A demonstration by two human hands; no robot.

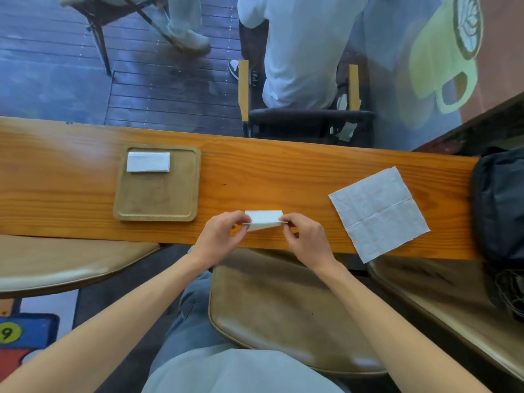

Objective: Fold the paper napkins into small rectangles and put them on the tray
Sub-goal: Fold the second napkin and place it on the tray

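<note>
The long wooden table (255, 171) carries a square tray (158, 199) up and left of the fingers, holding one folded napkin (148, 162) in its far corner. An unfolded napkin (378, 212) lies flat to the right of the fingers. Between them, the left hand (219, 236) and right hand (304, 236) each pinch an end of a small folded rectangle (263, 219), fingers clamped on it just above the table's near edge.

Ends of the folded napkin (263, 219) covered by the fingertips of left hand (219, 236) and right hand (307, 239); how many layers are pinched cannot be told, and the underside is out of sight. Well right of the right hand, a black bag (499, 205) runs off the frame edge, cords below it too blurred to make out. Beyond the hands, a seated person (306, 46) is cut off at the top edge.
</note>
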